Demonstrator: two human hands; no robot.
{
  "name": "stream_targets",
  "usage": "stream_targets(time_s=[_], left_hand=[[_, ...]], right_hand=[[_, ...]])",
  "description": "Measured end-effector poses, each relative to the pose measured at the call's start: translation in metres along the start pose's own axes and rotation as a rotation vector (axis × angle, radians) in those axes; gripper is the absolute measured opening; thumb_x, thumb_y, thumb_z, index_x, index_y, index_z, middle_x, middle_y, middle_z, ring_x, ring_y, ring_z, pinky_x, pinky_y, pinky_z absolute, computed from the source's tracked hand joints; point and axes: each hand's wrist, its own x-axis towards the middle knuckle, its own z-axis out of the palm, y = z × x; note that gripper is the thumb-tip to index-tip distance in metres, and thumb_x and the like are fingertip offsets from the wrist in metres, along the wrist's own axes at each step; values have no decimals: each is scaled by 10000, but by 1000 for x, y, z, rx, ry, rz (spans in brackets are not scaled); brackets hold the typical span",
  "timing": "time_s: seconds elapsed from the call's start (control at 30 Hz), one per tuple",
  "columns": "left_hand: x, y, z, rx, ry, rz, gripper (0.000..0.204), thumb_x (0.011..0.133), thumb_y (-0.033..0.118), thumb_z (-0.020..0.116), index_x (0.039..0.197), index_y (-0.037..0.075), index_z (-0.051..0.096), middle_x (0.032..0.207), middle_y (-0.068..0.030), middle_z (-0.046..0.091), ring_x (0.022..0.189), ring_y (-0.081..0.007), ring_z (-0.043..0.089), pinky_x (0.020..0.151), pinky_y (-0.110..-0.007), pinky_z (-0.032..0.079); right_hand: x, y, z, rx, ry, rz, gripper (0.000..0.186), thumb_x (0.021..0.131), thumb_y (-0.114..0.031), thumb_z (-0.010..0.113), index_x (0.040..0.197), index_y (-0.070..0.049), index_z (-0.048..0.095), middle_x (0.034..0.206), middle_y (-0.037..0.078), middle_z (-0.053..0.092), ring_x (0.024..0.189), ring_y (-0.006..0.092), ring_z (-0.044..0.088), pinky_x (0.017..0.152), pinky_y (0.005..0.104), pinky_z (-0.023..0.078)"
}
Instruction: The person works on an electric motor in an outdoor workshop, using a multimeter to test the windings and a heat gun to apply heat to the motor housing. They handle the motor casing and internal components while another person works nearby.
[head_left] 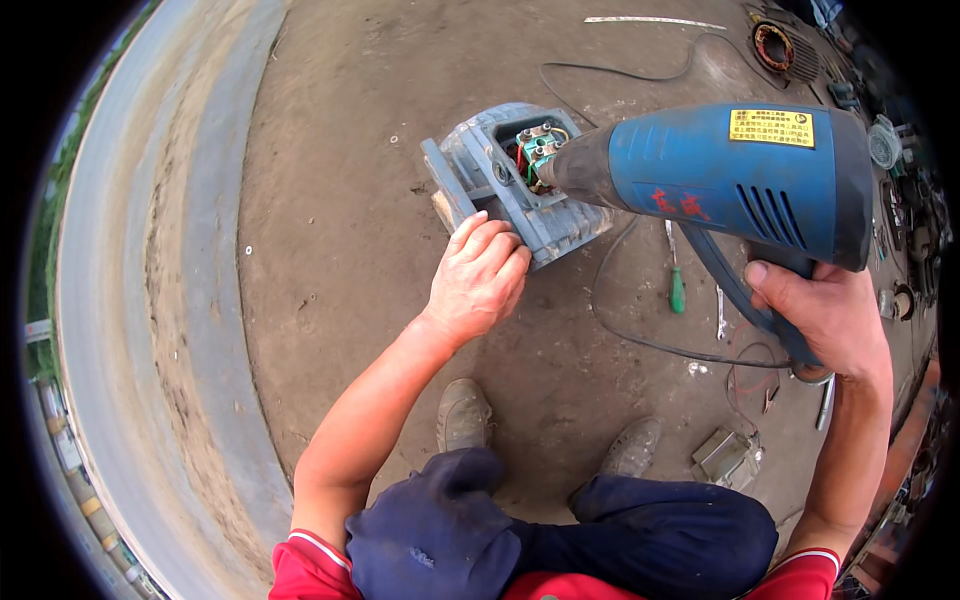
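A blue heat gun (680,165) with a dark nozzle and a yellow label is in my right hand (815,305), fingers wrapped round its handle. Its nozzle points left at the open terminal box of a grey-blue electric motor (545,225) on the ground. Inside the box sits a green terminal block (540,143) with metal posts and coloured wires; the nozzle tip covers part of it. My left hand (480,270) rests on the near edge of the motor's housing, fingers bent over the rim. Whether the nozzle touches the block I cannot tell.
A green-handled screwdriver (677,290) and a wrench (721,312) lie right of the motor, near a black cable (640,340). A small metal box (727,458) with clip leads sits closer to me. A stator with copper windings (775,48) and many parts line the far right.
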Motion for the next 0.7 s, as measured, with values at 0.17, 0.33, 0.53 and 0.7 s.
stream_targets(time_s=[0.17, 0.33, 0.53, 0.7], left_hand=[[2, 0, 0, -19, -4, 11, 262, 711, 66, 734, 959, 78, 651, 1006, -50, 629, 1091, -250, 599, 1090, -473, 408], [1, 2, -1, -10, 9, -3, 252, 717, 64, 733, 955, 77, 653, 1006, -51, 630, 1092, -250, 601, 1091, -472, 408], [2, 2, 1, -17, 0, 4, 256, 714, 56, 733, 956, 78, 651, 1010, -50, 633, 1096, -251, 601, 1092, -476, 406], [0, 1, -1, 4, 10, -7, 257, 714, 65, 733, 957, 80, 651, 1008, -48, 632, 1103, -249, 599, 1093, -474, 405]], right_hand=[[10, 2, -2, -75, 56, 5, 378, 867, -75, 763, 1207, 13, 624, 968, 46, 664, 725, 115, 600, 659, 282, 509], [8, -6, 8, -50, 32, -24, 366, 868, -79, 760, 1194, 12, 620, 959, 51, 658, 709, 116, 593, 647, 278, 500], [14, -5, 0, -62, 78, -48, 363, 867, -78, 757, 1187, 14, 614, 953, 56, 651, 700, 116, 588, 630, 278, 487], [14, -9, 9, -70, 29, -35, 370, 871, -73, 750, 1196, 20, 601, 950, 57, 647, 695, 116, 584, 626, 282, 478]])
